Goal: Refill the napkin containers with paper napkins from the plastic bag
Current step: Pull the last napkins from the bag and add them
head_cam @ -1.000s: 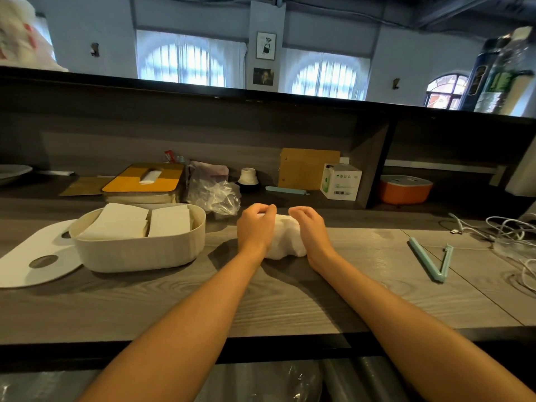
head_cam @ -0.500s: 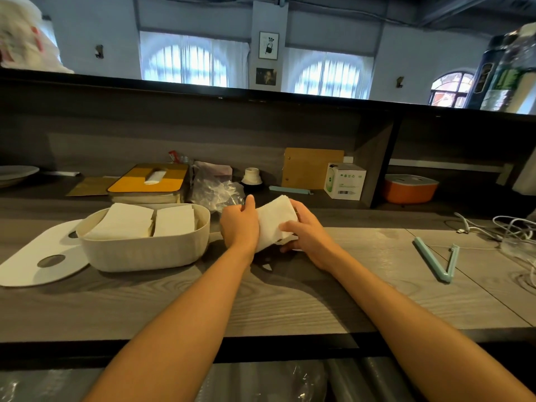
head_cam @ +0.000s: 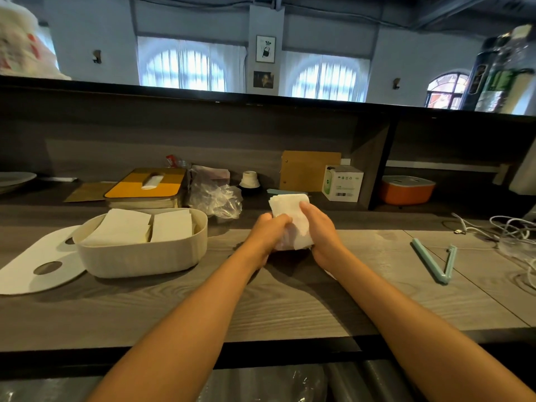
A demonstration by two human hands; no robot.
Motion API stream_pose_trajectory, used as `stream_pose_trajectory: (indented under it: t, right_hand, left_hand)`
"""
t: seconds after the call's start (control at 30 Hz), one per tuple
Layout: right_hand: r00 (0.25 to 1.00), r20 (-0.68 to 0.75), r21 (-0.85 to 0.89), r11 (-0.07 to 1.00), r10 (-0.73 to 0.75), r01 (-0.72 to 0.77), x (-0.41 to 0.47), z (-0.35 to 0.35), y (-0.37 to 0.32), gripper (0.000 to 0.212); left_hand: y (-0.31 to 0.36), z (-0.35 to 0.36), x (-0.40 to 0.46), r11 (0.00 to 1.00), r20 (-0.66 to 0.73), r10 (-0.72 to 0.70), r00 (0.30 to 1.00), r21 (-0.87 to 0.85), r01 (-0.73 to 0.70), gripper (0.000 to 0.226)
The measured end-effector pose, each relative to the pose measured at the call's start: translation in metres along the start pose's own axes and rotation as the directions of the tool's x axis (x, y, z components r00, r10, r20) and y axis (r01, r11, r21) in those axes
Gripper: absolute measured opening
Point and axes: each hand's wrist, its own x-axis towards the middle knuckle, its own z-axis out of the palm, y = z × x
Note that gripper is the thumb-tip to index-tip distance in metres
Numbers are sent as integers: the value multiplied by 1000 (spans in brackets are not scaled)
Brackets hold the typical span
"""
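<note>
hands grip napkin stack | container left | clip right

Napkin container left of clip

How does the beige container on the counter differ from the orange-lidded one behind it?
The beige container stands open, its white lid lying flat beside it; the orange-lidded container is closed. The beige one shows two napkin stacks filling it; the orange-lidded one shows only one napkin poking through its lid slot. The beige one sits nearer, the other farther back. Both have rounded corners.
</note>
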Motion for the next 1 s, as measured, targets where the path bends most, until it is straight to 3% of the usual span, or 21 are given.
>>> stream_pose_trajectory:
  t: [0.1, 0.2, 0.37, 0.47, 0.57, 0.7, 0.83, 1.0]
  right_hand:
    - [993, 59, 29, 994, 107, -109, -3, 7, 0, 40]
    - [986, 147, 132, 986, 77, -97, -4, 7, -1, 30]
    - [956, 292, -276, 956, -9, 94, -6, 7, 5, 26]
    - [943, 331, -366, 916, -38, 166, -7, -3, -4, 31]
    - [971, 221, -297, 942, -90, 155, -2, -14, -11, 37]
    - [990, -7, -173, 975, -140, 136, 1, -20, -7, 33]
    - [990, -9, -258, 957, -143, 136, -2, -10, 3, 44]
    - [984, -108, -271, 957, -138, 104, 2, 0, 7, 48]
  left_hand:
    - [-3, 6, 2, 1000, -96, 6, 995, 12, -4, 46]
    - [-5, 4, 7, 994, -198, 20, 980, -99, -40, 42]
    - [-4, -4, 6, 975, -280, 35, 959, -201, -94, 36]
    - [-2, -14, 4, 946, -269, 21, 963, -307, -106, 31]
    - [1, -24, 5, 950, -242, 106, 965, -262, -170, 29]
    - [0, -24, 3, 984, -166, 119, 979, -113, -139, 27]
    - [-3, -16, 0, 985, -177, 168, 970, 54, -161, 26]
    - [-8, 1, 2, 975, -316, 222, 923, 85, -205, 30]
